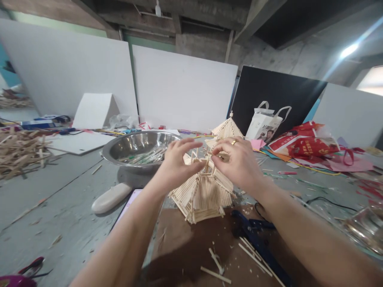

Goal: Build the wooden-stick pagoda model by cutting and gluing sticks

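A small pavilion model built of thin wooden sticks stands on a brown board, its slatted roof facing me. My right hand, with a ring on one finger, pinches a short wooden stick at the top of the roof. On the other side of the roof top, my left hand has its thumb and fingers apart, curved about the upper sticks. Whether its thumb touches the model I cannot tell. Behind my hands rises another pointed stick roof, partly hidden.
A steel bowl with sticks and plastic wrap stands at left, near a white rounded object and a phone. A dark blue tool and loose sticks lie in front. Red bags are at right.
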Demonstrator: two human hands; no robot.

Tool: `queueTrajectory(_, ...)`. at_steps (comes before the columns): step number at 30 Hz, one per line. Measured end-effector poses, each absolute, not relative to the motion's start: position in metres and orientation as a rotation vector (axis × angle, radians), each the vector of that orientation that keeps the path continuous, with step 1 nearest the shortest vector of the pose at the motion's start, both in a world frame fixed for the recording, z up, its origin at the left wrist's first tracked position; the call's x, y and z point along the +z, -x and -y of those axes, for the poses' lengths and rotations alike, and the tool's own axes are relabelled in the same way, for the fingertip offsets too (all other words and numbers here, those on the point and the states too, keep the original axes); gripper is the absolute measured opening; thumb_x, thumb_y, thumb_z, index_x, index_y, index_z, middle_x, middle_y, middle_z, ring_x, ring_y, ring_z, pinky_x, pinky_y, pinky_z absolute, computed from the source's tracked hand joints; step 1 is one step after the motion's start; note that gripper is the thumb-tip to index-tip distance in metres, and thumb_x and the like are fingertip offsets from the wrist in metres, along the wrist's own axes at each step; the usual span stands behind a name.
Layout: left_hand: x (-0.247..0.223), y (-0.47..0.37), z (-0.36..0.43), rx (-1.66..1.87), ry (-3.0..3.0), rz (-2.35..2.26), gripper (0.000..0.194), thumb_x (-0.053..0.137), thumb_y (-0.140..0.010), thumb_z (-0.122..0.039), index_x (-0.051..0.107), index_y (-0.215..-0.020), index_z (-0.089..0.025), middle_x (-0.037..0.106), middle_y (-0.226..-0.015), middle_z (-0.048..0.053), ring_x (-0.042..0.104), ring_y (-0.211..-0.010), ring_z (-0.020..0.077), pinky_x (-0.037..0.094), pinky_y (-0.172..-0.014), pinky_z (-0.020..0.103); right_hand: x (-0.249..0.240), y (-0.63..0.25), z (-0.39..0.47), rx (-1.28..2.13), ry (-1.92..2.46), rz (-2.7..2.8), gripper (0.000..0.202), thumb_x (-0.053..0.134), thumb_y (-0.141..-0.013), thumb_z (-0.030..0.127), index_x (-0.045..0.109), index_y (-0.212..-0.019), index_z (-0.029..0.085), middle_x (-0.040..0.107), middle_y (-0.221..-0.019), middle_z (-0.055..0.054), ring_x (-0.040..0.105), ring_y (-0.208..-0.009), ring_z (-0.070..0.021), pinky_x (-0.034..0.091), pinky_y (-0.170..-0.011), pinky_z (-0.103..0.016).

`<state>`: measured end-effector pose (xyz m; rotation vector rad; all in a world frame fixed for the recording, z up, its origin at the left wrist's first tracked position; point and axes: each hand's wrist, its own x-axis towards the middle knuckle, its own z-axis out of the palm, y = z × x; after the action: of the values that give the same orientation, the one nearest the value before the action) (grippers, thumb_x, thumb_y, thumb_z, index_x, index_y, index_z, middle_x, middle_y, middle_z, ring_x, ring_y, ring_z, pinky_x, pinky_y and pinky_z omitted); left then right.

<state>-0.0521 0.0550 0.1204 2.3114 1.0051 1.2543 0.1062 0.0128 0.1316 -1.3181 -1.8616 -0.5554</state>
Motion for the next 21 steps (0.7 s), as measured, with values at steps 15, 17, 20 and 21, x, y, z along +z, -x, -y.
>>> queueTrajectory(15,0.104,0.048,-0.065,1.132,-2.795,-1.107,0.035,0.058,-0.064,-0.028,0.054,-0.098,-0.026,0.047,-0.109,0.003,0.036,-0.104,0.0238,0.026,-0.088,0.042,0.132,-0.109,-0.024,-0.811,1.411,2.308,0.01,0.051,-0.071,0.021,0.058,-0.065,0.019,0.063,-0.086,-0.002,0.047,-0.094,-0.0224,0.021,-0.081,-0.039)
queueTrajectory(17,0.104,0.049,-0.065,1.138,-2.799,-1.108,0.034,0.057,-0.064,-0.028,0.054,-0.097,-0.026,0.047,-0.11,0.003,0.035,-0.104,0.0242,0.026,-0.088,0.042,0.132,-0.107,-0.025,-0.828,1.413,2.321,0.01,0.05,-0.07,0.021,0.058,-0.065,0.019,0.063,-0.086,-0.002,0.048,-0.092,-0.0219,0.021,-0.08,-0.039)
queueTrajectory(20,0.103,0.048,-0.065,1.142,-2.8,-1.109,0.031,0.057,-0.064,-0.029,0.054,-0.095,-0.026,0.047,-0.109,0.003,0.035,-0.105,0.0243,0.026,-0.088,0.042,0.132,-0.106,-0.025,-0.841,1.417,2.331,0.01,0.05,-0.07,0.02,0.058,-0.065,0.018,0.063,-0.086,-0.002,0.048,-0.09,-0.0213,0.021,-0.079,-0.039)
queueTrajectory(21,0.102,0.048,-0.066,1.146,-2.8,-1.109,0.031,0.057,-0.064,-0.029,0.054,-0.095,-0.026,0.047,-0.109,0.003,0.034,-0.105,0.0244,0.026,-0.088,0.042,0.132,-0.106,-0.025,-0.845,1.416,2.332,0.011,0.049,-0.07,0.02,0.058,-0.065,0.018,0.063,-0.085,-0.003,0.048,-0.09,-0.0213,0.021,-0.079,-0.039)
